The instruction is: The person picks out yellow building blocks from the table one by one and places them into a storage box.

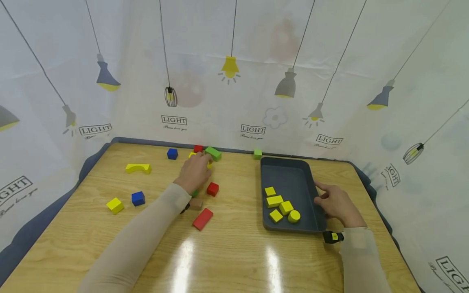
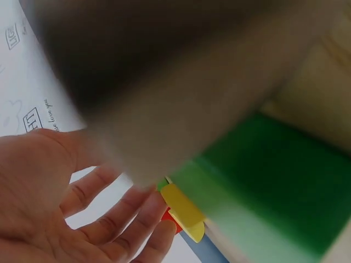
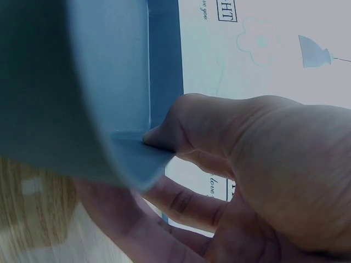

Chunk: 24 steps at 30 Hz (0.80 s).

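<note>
My left hand [image 1: 194, 171] reaches over the blocks at the back of the table, its fingers loosely bent. In the left wrist view its fingertips are beside a yellow block [image 2: 185, 208]; no grip on it shows. Partly hidden by this hand are a yellow block [image 1: 209, 165] and a green block [image 1: 195, 193]. A red block [image 1: 198, 148] and a light green block [image 1: 213, 153] lie just past the fingers. My right hand [image 1: 338, 203] grips the right wall of a dark grey tray [image 1: 286, 162], thumb inside, fingers outside. Several yellow blocks [image 1: 275, 201] lie in the tray.
Blue blocks [image 1: 138, 198], a yellow arch [image 1: 138, 168] and a yellow cube [image 1: 115, 206] lie left. A red cube [image 1: 212, 189], brown block [image 1: 196, 204] and flat red block [image 1: 203, 219] lie mid-table. A small green cube [image 1: 257, 154] sits behind, near the tray.
</note>
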Available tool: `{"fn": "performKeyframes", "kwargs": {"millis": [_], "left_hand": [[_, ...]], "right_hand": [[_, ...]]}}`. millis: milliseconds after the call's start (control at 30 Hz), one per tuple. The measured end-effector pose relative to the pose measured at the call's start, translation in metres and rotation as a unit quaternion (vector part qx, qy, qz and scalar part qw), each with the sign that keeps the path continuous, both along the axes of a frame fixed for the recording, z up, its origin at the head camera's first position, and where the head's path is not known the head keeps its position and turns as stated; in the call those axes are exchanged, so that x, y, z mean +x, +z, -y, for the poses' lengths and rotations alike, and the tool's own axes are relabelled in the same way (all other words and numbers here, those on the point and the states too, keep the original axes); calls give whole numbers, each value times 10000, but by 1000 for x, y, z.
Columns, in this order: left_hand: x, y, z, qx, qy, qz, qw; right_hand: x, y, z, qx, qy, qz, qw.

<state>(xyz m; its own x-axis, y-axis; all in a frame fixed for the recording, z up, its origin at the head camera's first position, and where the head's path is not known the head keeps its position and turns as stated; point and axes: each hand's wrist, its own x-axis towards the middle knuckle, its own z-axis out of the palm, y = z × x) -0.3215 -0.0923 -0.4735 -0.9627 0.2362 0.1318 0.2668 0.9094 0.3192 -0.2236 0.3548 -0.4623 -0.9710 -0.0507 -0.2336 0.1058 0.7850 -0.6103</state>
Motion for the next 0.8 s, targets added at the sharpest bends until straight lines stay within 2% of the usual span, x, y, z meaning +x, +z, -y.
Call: {"fn": "performKeyframes", "kwargs": {"millis": [567, 800], "left_hand": [[0, -2, -3, 244, 57, 324, 9992], [0, -2, -3, 290, 52, 326, 9990]], "right_hand": [[0, 1, 0, 20, -17, 2, 10000], [0, 2, 0, 1, -22, 13, 10000]]}}
